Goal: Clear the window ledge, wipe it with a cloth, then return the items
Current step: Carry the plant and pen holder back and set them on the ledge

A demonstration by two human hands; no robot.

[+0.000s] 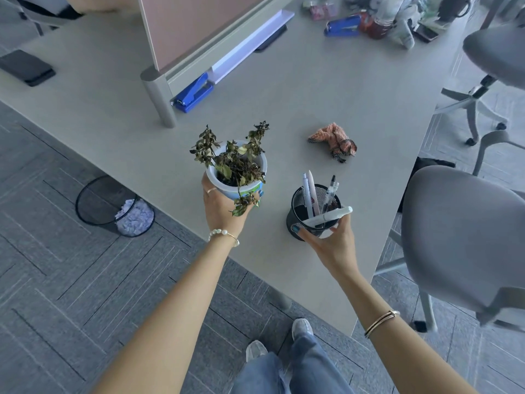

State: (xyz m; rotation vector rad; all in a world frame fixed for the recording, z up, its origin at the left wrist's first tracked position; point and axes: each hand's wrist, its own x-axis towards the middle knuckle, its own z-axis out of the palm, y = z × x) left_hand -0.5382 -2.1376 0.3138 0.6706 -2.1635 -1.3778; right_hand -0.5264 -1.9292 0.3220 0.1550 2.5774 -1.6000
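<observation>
My left hand (221, 207) grips a small white and blue pot (227, 189) with a wilted plant (235, 157), held just above the grey desk (284, 103). My right hand (329, 237) holds a black mesh pen holder (312, 211) from below and at its near side; several pens and a white marker stick out of it. A crumpled pink cloth (333, 140) lies on the desk beyond the pen holder, apart from both hands. The window ledge is not in view.
A pink desk divider (181, 27) with a metal post stands at the back, a blue stapler (194, 93) at its foot. A black mesh bin (113, 206) sits under the desk at left. Grey chairs (466, 237) stand at right. Clutter lies far right on the desk.
</observation>
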